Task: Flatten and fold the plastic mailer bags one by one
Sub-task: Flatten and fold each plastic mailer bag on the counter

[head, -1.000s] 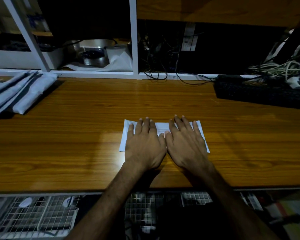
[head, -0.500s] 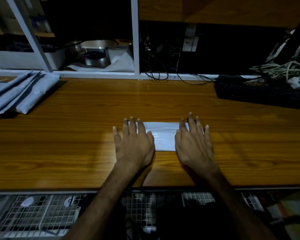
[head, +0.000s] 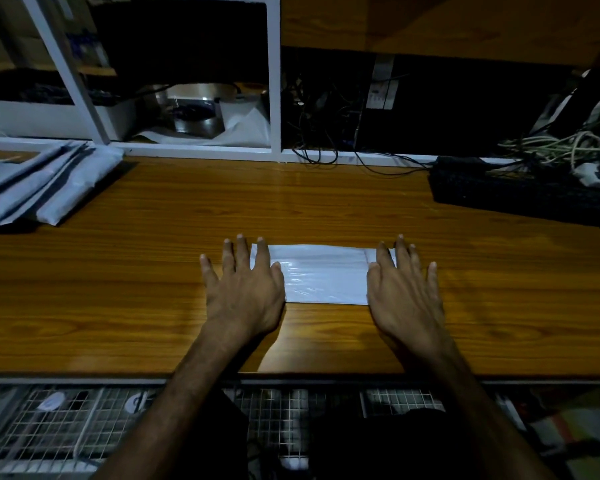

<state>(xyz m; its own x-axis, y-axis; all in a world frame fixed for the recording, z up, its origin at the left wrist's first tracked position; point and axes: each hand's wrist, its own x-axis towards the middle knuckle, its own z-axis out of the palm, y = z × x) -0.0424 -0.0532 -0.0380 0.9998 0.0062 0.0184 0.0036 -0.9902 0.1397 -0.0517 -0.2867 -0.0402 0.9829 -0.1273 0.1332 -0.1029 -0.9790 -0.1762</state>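
**Mailer pinned flat between two hands**

On the desk [head: 153, 271] lies a folded white mailer [head: 324, 275]. The left hand [head: 245, 289] covers its left end and the right hand [head: 404, 292] its right end, both palms down, fingers straight and spread.

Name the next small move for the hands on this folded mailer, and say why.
Probably lift the folded mailer and carry it to the pile of mailers at the table's far left. It already lies flat and folded, with the left hand and right hand pressing flat at its two ends.
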